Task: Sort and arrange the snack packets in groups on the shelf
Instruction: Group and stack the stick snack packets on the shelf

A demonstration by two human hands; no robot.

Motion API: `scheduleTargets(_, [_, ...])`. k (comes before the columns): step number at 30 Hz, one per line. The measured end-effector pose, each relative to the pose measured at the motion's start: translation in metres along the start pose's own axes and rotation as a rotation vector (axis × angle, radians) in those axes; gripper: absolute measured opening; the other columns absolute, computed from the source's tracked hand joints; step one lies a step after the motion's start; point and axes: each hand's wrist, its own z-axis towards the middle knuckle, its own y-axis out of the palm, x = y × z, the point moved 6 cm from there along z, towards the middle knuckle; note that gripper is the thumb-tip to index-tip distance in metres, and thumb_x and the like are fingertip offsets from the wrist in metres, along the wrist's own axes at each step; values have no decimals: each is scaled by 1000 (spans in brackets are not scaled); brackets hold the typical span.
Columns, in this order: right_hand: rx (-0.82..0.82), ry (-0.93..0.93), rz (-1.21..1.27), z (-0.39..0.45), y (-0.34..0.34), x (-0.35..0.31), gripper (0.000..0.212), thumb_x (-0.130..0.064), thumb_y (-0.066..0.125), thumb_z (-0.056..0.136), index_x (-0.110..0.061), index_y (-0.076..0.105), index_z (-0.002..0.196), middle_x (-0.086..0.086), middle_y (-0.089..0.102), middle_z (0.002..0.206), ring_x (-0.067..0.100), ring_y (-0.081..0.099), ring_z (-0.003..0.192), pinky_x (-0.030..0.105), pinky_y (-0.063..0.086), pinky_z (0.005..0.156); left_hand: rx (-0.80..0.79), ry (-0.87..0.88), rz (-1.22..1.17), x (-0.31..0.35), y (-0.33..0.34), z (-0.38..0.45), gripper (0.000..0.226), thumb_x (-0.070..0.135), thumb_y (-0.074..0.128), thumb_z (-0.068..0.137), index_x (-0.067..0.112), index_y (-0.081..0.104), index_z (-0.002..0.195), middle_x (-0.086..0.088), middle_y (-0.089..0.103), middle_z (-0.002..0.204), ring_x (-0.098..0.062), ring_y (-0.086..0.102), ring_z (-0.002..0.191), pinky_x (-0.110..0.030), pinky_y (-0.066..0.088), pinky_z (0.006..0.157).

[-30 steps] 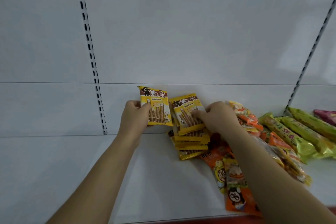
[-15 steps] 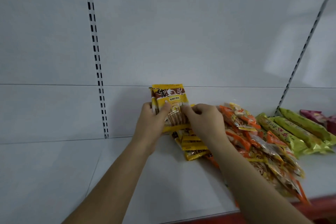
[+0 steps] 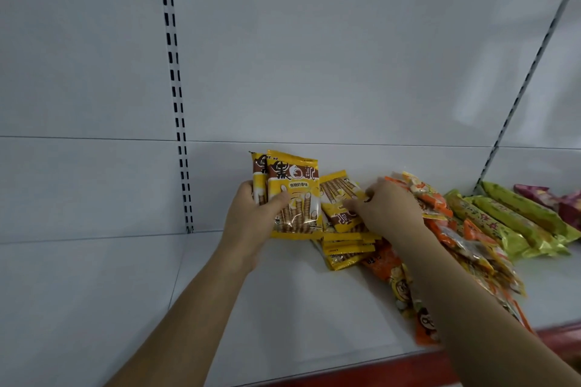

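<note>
Your left hand grips two yellow packets upright, one behind the other, thumb across the front one, just above the shelf. Your right hand pinches the top packet of the yellow pile, which lies flat just right of the held pair. Orange packets lie under and beside your right forearm, with green packets further right.

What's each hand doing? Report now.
Left hand: holding two upright yellow packets.
Right hand: pinching the top packet of the yellow pile.
</note>
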Motion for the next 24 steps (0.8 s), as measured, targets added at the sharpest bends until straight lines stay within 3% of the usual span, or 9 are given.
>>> scheduleTargets(4, [72, -22, 11, 1, -9, -1, 40, -55, 66, 88, -15, 64, 88, 0, 63, 74, 17, 60, 67, 27, 46, 53, 7, -10, -20, -1, 0, -1, 25, 25, 78, 90, 21, 66, 112, 1, 78, 105, -21, 75, 98, -55, 59, 92])
scheduleTargets(7, [28, -2, 41, 6, -8, 2, 37, -52, 69, 87, -15, 65, 87, 1, 66, 73, 19, 64, 66, 31, 55, 60, 17, -11, -29, -1, 1, -2, 27, 23, 79, 90, 20, 66, 113, 0, 78, 105, -21, 76, 96, -55, 60, 92])
scheduleTargets(10, [-3, -12, 102, 11, -7, 4, 35, -47, 69, 88, -13, 62, 95, -1, 64, 77, 17, 63, 69, 29, 52, 58, 34, 4, -41, 2, 0, 0, 28, 20, 80, 89, 21, 66, 112, 0, 78, 105, -21, 76, 97, -55, 60, 92])
scheduleTargets(14, [142, -97, 457, 8, -36, 3, 12, -33, 63, 96, -22, 64, 101, -9, 65, 84, 11, 62, 66, 25, 45, 53, 57, 15, -35, 1, -3, 1, 30, 20, 82, 87, 23, 66, 112, 2, 78, 105, -20, 76, 97, -53, 60, 91])
scheduleTargets(17, [243, -166, 772, 0, -68, 2, 7, -33, 67, 94, -31, 73, 98, -11, 72, 89, 11, 69, 72, 30, 55, 59, 78, 22, -32, 0, -9, 4, 29, 21, 83, 86, 24, 66, 110, 2, 78, 104, -20, 76, 96, -53, 61, 90])
scheduleTargets(20, [109, -273, 851, -5, -76, -8, 11, -32, 75, 88, -32, 78, 99, -11, 76, 87, 6, 72, 74, 30, 59, 65, 101, 21, -32, 0, -14, 4, 29, 26, 84, 84, 22, 68, 108, 1, 79, 102, -20, 76, 95, -51, 61, 88])
scheduleTargets(24, [-137, -385, 636, -6, -63, -29, 23, -35, 80, 82, -35, 72, 104, -15, 73, 93, 4, 71, 75, 29, 59, 69, 77, 38, -29, 5, -13, 0, 25, 33, 82, 85, 22, 70, 105, 1, 80, 98, -20, 77, 91, -39, 63, 75])
